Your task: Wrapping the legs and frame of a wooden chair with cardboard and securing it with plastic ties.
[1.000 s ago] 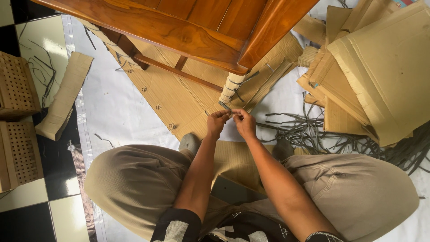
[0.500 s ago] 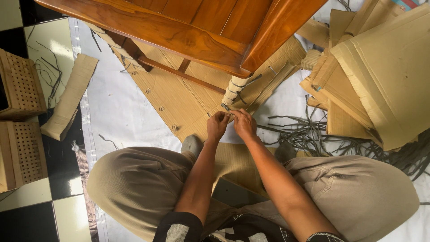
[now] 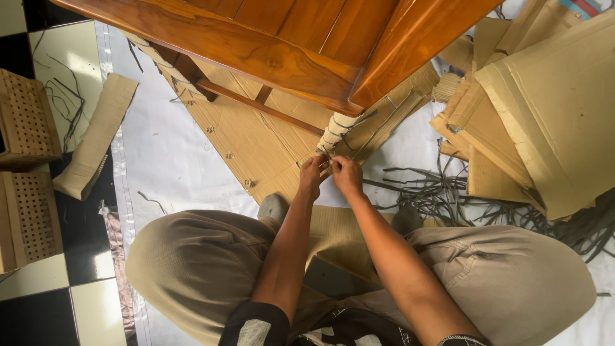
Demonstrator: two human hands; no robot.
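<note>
— Strap (image 3: 325, 154) where?
— Low on the wrapped leg (image 3: 336, 130), twelve o'clock from both hands.
— Grip?
— Left hand (image 3: 311, 174) and right hand (image 3: 346, 174) pinch its ends shut. Best to pull evenly, keeping the cardboard (image 3: 250, 138) wrap snug.

Too small to tell what the left hand (image 3: 312, 176) and right hand (image 3: 346, 175) pinch at the wrapped leg (image 3: 334, 130). Leg's foot hidden behind the fingers. Table (image 3: 288, 45) cut off by the top edge. Cardboard stack (image 3: 551, 109) cut off at right. Strap pile (image 3: 448, 192) partly hidden under the cardboard.
</note>
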